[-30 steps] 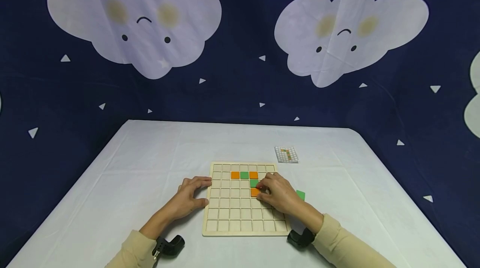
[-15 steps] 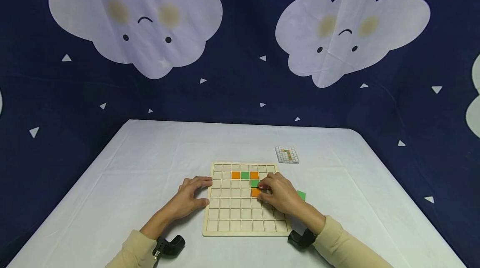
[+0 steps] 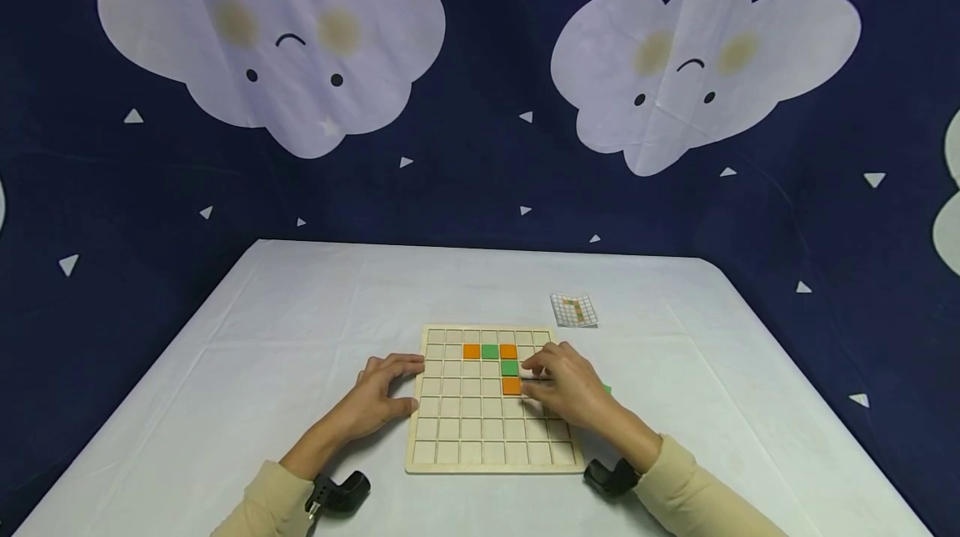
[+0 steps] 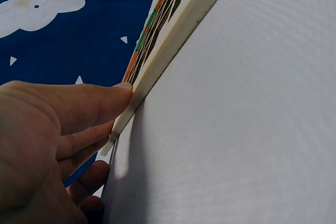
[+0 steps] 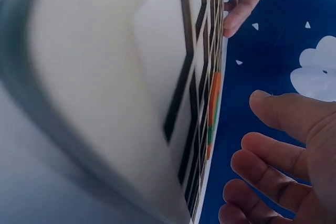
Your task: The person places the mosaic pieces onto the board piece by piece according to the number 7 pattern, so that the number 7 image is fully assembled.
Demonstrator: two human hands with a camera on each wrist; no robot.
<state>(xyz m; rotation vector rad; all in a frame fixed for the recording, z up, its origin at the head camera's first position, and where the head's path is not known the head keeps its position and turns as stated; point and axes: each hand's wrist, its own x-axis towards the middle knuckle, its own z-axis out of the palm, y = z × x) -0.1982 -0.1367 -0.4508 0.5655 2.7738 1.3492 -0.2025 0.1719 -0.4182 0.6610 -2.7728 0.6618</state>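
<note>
The grid board lay flat on the white tabletop, and looked like thin, stiff wood, probably light enough to slide if pushed. Its plain rim offered the surest hold, and there the left hand touched the left edge, thumb spread wide from extended fingers, clasping nothing. The right hand was above the board's right side, thumb and fingers parted, with nothing between them. Five tiles sat in the cells: a left-end orange tile, a middle green tile and a corner orange tile in a row, then a lower green tile and the nearest orange tile running down from the corner. They seemed light, rigid and rather smooth; once seated, their edges would likely give fingernails little purchase. The loose green tile, mostly hidden behind the right arm, lay right of the board and would be best pinched by opposite edges. The pattern card, beyond the board, looked thin and bendable, better lifted by a corner.
</note>
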